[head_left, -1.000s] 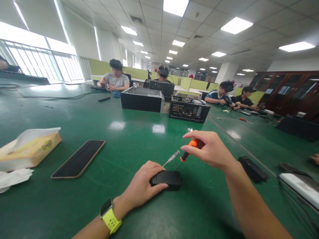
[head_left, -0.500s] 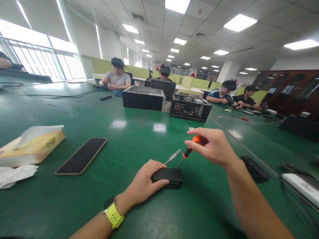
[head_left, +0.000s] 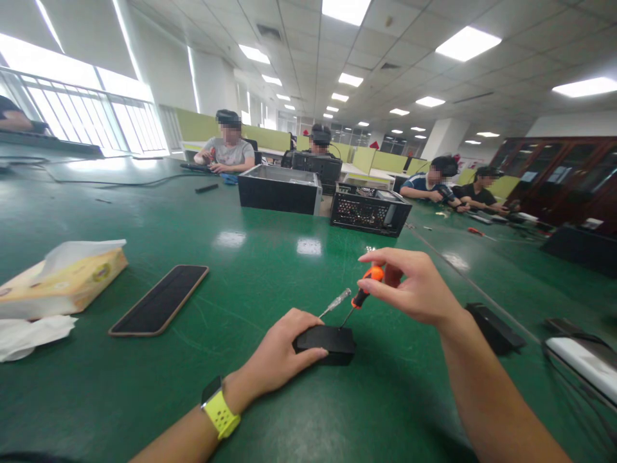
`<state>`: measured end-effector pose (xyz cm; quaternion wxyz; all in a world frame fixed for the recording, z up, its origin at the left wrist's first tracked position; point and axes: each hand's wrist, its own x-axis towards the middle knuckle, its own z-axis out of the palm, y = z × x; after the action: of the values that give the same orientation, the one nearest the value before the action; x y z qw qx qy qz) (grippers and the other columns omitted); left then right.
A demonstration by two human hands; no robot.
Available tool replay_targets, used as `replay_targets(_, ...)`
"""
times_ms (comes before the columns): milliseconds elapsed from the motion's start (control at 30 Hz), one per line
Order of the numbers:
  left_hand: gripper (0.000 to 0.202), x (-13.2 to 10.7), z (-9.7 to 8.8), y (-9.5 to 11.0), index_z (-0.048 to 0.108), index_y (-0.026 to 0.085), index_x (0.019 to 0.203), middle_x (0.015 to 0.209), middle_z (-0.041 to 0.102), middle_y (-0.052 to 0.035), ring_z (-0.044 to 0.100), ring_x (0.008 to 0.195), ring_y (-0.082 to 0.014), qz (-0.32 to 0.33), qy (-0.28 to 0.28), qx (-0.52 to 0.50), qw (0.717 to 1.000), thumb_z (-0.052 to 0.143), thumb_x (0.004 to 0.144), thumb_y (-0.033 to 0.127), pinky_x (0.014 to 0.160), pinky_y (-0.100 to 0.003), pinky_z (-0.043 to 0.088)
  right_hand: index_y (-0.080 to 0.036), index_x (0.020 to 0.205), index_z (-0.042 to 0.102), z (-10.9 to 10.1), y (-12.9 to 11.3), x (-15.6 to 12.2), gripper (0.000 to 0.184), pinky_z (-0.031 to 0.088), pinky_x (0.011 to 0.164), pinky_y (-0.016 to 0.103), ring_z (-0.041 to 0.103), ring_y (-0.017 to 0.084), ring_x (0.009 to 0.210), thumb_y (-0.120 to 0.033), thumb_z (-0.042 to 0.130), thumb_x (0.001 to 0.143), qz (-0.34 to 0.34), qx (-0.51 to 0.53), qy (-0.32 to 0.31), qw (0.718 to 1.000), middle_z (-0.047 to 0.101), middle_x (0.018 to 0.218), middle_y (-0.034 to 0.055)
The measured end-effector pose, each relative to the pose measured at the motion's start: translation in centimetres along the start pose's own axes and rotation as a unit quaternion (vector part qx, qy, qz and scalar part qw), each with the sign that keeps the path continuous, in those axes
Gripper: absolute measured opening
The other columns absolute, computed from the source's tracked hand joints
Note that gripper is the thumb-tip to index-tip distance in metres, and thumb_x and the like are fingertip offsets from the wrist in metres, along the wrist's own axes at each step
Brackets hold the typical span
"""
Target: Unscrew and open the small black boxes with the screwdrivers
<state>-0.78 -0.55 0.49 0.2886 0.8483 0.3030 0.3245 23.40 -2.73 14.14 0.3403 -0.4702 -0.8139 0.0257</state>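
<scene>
My left hand (head_left: 285,352) is closed around the left end of a small black box (head_left: 332,346) lying on the green table. My right hand (head_left: 409,283) has an orange-and-black screwdriver (head_left: 367,287) by the top of its handle, between thumb and fingers. The screwdriver leans to the right, and the tip of its shaft meets the far right part of the box's top; the screw head, if any, is too small to see. Just behind the box lies a second screwdriver (head_left: 339,300) with a clear handle, its shaft partly hidden by my left hand.
To the left are a phone (head_left: 161,301), a tissue pack (head_left: 80,283) and a crumpled tissue (head_left: 36,335). Two computer cases (head_left: 279,193) stand ahead. On the right lie a black part (head_left: 494,328) and a white power strip (head_left: 583,366). Several people sit around the table.
The screwdriver's handle has turned and shifted slightly between my right fingers, showing more orange. My left hand and the box have stayed in place; the view has moved slightly.
</scene>
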Motion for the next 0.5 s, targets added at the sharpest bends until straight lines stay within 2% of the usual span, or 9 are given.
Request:
replay_targets(67, 0.03, 0.01, -0.02, -0.03, 0.063, 0.022, 0.109, 0.103, 0.065, -0.0054, 0.058, 0.096, -0.0232, -0.001, -0.001, -0.001, 1.0, 0.068, 0.086, 0.04, 0.087, -0.035, 0.046, -0.018, 0.089, 0.071, 0.16, 0.12, 0.1, 0.024, 0.04, 0.053, 0.024, 0.051, 0.01, 0.051, -0.04, 0.068, 0.081, 0.002, -0.029, 0.004, 1.0, 0.065, 0.065, -0.0006)
replay_targets(133, 0.03, 0.03, -0.03, -0.06, 0.063, 0.022, 0.109, 0.103, 0.065, -0.0053, 0.058, 0.096, -0.0232, -0.002, 0.0, -0.002, 1.0, 0.068, 0.085, 0.04, 0.087, -0.035, 0.047, -0.018, 0.087, 0.071, 0.16, 0.2, 0.14, 0.024, 0.041, 0.053, 0.024, 0.052, 0.011, 0.052, -0.041, 0.068, 0.082, 0.004, -0.03, 0.001, 1.0, 0.064, 0.064, -0.0005)
replay_targets(267, 0.031, 0.03, -0.04, -0.13, 0.063, 0.022, 0.109, 0.103, 0.065, -0.0053, 0.058, 0.095, -0.0235, -0.001, -0.003, -0.002, 1.0, 0.068, 0.085, 0.041, 0.087, -0.035, 0.047, -0.019, 0.108, 0.068, -0.24, 0.13, -0.01, 0.029, 0.044, 0.052, 0.022, 0.054, 0.01, 0.053, -0.033, 0.066, 0.083, 0.009, 0.032, -0.027, 0.999, 0.068, 0.077, 0.0014)
replay_targets(367, 0.032, 0.0, -0.05, -0.21, 0.062, 0.022, 0.11, 0.104, 0.065, -0.0057, 0.058, 0.096, -0.0236, 0.002, -0.003, -0.004, 1.0, 0.069, 0.084, 0.04, 0.087, -0.035, 0.047, -0.02, 0.114, 0.067, -0.38, 0.07, -0.17, 0.031, 0.045, 0.051, 0.021, 0.055, 0.009, 0.051, -0.028, 0.062, 0.084, 0.007, 0.06, -0.043, 0.997, 0.068, 0.078, 0.0009)
replay_targets(500, 0.032, -0.05, -0.06, -0.23, 0.062, 0.022, 0.11, 0.104, 0.064, -0.0055, 0.058, 0.097, -0.0231, 0.003, -0.002, -0.004, 1.0, 0.069, 0.084, 0.039, 0.087, -0.035, 0.046, -0.019, 0.094, 0.072, -0.01, 0.13, -0.07, 0.024, 0.042, 0.053, 0.023, 0.052, 0.01, 0.05, -0.038, 0.07, 0.079, -0.004, -0.013, -0.001, 1.0, 0.065, 0.066, -0.0008)
